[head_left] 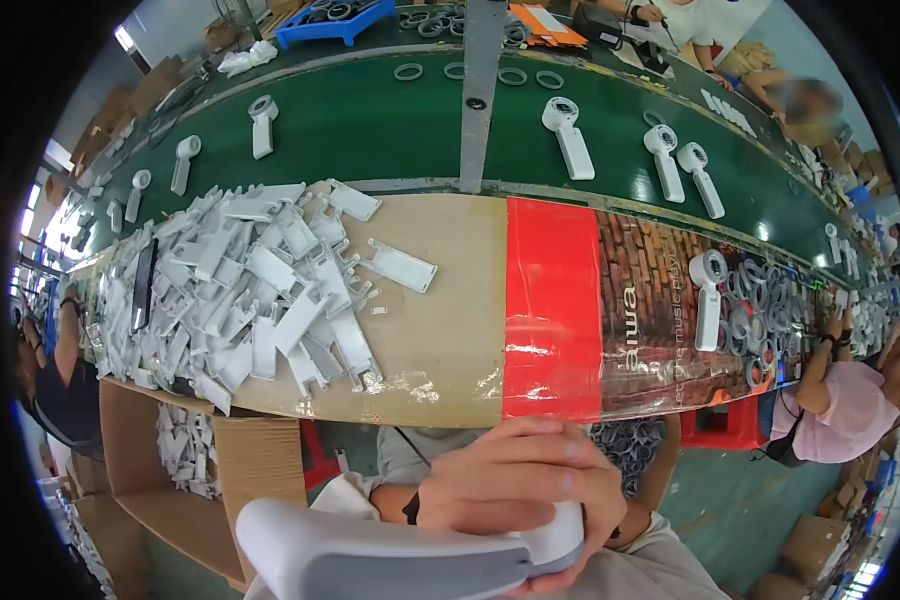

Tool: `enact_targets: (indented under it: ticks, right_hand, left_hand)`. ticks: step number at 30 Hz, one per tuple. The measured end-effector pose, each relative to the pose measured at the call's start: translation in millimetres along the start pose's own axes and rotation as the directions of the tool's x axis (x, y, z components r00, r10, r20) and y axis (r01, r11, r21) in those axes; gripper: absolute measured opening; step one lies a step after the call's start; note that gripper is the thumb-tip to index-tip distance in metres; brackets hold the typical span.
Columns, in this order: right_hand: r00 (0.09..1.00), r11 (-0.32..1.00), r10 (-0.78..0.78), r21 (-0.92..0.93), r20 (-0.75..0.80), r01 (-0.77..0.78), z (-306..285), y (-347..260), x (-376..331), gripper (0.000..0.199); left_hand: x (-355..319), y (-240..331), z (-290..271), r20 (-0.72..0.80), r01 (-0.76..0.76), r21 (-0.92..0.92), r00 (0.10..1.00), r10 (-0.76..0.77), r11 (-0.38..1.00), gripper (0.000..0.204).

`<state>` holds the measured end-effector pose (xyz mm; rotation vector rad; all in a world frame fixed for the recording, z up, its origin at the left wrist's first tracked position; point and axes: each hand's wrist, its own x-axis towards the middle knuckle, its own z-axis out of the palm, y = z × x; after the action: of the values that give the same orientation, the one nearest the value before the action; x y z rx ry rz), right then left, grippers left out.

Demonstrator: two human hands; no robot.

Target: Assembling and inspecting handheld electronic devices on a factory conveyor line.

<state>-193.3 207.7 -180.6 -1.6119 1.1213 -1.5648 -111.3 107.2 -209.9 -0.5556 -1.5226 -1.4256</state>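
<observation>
Close in front of me, at the bottom middle, is a white and grey handheld fan (370, 555), its long handle pointing left. My left hand (480, 487), with a dark band at its wrist, is closed on the fan's round end. From the other side my right hand (602, 505) wraps round the same end, and the hands overlap. What lies beneath my fingers is hidden. Beyond them, the cardboard-topped bench (440, 370) carries a heap of white plastic handle covers (240, 270) on the left, with a dark flat device (144, 285) among them.
A red strip (553, 310) crosses the bench; right of it stand a white fan (708, 300) and grey rings (755, 310). More fans (570, 140) lie on the green conveyor (370, 130), behind a metal post (478, 100). Cardboard boxes (260, 465) sit below; co-workers (840, 405) flank the line.
</observation>
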Motion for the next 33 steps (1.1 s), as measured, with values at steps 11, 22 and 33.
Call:
enact_targets:
  ticks: [11, 22, 33]
  right_hand:
    - [0.975, 0.834, -0.208, -0.507, 0.077, 0.218, -47, -11, 11, 0.061]
    - [0.741, 0.926, -0.366, -0.302, -0.563, 0.227, -5, 11, 15, 0.036]
    - [0.879, 0.926, -0.231, -0.371, -0.417, 0.068, -34, 42, -11, 0.043]
  left_hand:
    - [14, 6, -10, 0.193, 0.714, -0.476, 0.655, -0.73, 0.514, 0.093]
    - [18, -6, 6, -0.023, 0.31, 0.022, 0.951, -0.31, 0.95, 0.033]
    - [8, -33, 4, -0.018, 0.295, 0.335, 0.952, -0.307, 0.895, 0.019]
